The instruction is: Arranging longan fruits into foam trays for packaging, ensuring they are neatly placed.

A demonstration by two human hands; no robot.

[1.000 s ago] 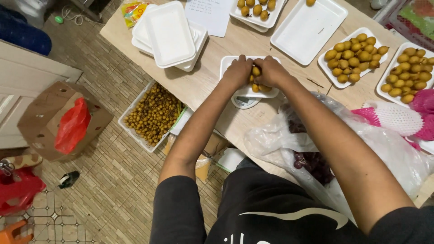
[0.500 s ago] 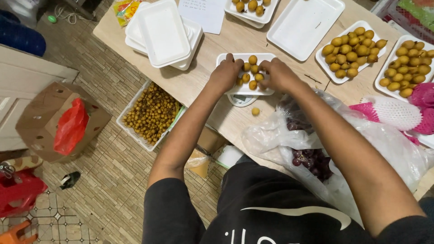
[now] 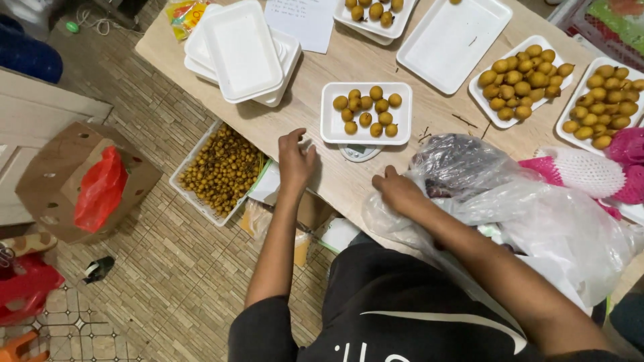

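Observation:
A white foam tray holding several round yellow-brown fruits sits on a small scale on the wooden table. My left hand rests on the table just left of the tray, fingers loosely apart, holding nothing. At the table's near edge my right hand lies knuckles up against the rim of a crumpled clear plastic bag with dark fruit inside. Its fingers curl downward and their tips are hidden.
A stack of empty foam trays, a paper sheet and an empty tray lie farther back. Filled trays and pink foam nets are at right. A crate of fruit and a cardboard box stand on the floor.
Both hands have left the tray on the scale and drawn back toward me. The left went to the table beside it, the right to the bag. The loose fruit on the table is gone from sight.

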